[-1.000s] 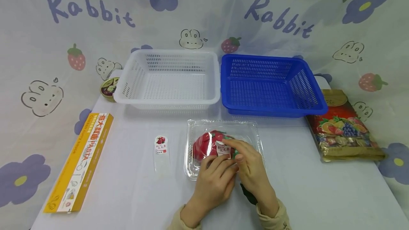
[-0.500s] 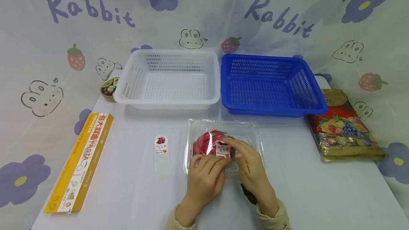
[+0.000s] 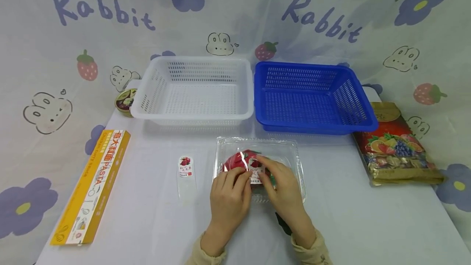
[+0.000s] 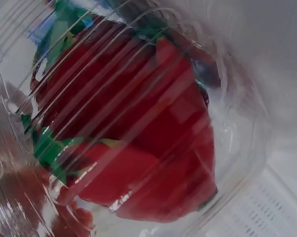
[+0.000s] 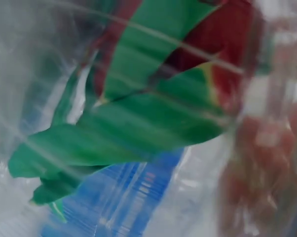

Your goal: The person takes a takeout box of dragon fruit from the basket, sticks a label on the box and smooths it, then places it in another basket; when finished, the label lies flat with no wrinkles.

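A red dragon fruit with green scales (image 3: pixel 235 160) lies inside a clear plastic clamshell box (image 3: pixel 296 154) at the front middle of the table. A white printed label (image 3: pixel 255 180) sits on its lid. My left hand (image 3: pixel 229 199) rests on the front left of the lid, fingertips at the label's left side. Thumb and forefinger of my right hand (image 3: pixel 288 195) touch the label from the right. Through the clear plastic, the dragon fruit (image 4: pixel 138 128) fills the left wrist view. Green scales (image 5: pixel 143 133) show in the right wrist view, and blurred fingers appear at its right.
A transparent strip with a matching label (image 3: pixel 186 171) lies left of the box. Behind stand a white basket (image 3: pixel 193 117) and a blue basket (image 3: pixel 316 128). A pasta box (image 3: pixel 92 187) and a tin (image 3: pixel 125 101) are left, a red-gold bag (image 3: pixel 397 146) right.
My left hand has slid leftward from the label's lower edge to its left side. The right thumb has come onto the label beside the forefinger. The box has stayed put.
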A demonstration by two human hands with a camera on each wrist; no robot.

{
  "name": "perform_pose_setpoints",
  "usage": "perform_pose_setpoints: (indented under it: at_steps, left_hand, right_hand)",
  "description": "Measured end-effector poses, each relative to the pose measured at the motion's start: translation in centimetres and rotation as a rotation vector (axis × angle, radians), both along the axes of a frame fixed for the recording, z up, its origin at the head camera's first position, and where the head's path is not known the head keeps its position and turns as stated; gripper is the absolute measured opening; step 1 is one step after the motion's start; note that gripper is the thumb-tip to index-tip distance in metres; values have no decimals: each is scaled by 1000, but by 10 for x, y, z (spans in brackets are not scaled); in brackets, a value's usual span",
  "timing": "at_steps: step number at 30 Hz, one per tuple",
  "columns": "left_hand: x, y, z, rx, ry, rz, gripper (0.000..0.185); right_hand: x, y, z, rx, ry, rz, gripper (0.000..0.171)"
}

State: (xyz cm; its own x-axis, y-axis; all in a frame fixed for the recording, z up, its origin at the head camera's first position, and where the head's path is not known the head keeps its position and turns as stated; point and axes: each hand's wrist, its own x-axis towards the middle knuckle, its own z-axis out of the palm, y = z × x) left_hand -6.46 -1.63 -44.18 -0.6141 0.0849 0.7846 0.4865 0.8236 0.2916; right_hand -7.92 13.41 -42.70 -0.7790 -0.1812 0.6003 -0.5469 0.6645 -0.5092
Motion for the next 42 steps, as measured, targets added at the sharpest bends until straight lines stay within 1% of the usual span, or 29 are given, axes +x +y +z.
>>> perform_pose_setpoints:
  at_steps: [3, 7, 10, 15, 18, 24, 28, 33, 38, 42]
  left_hand:
    - [-1, 1, 0, -7, -1, 14, 26]
    - [-2, 3, 1, -42, -30, 44, 22]
    - [-2, 5, 3, -81, -69, 75, 25]
    - [-2, 8, 6, -132, -149, 120, 29]
    - [-2, 9, 8, -145, -187, 132, 34]
    - [-6, 12, 11, -157, -215, 163, 44]
    - [-7, 12, 13, -182, -243, 180, 46]
    - [-8, 12, 14, -203, -254, 184, 47]
    - [-9, 13, 13, -222, -268, 188, 49]
    - [-7, 13, 12, -246, -303, 210, 47]
  right_hand:
    - [-1, -1, -3, 40, 28, -18, 51]
    - [-1, -2, -4, 54, 41, -52, 58]
    - [-1, -3, -4, 49, 37, -75, 65]
    - [-2, -5, -5, 59, 51, -118, 68]
    - [-1, -5, -5, 62, 66, -142, 63]
    - [0, -5, -5, 63, 67, -154, 37]
    - [1, -5, -6, 99, 60, -155, 31]
    - [2, -6, -4, 157, 7, -178, 32]
    - [2, -7, 0, 260, -123, -206, 38]
    - [4, -7, 2, 377, -206, -206, 44]
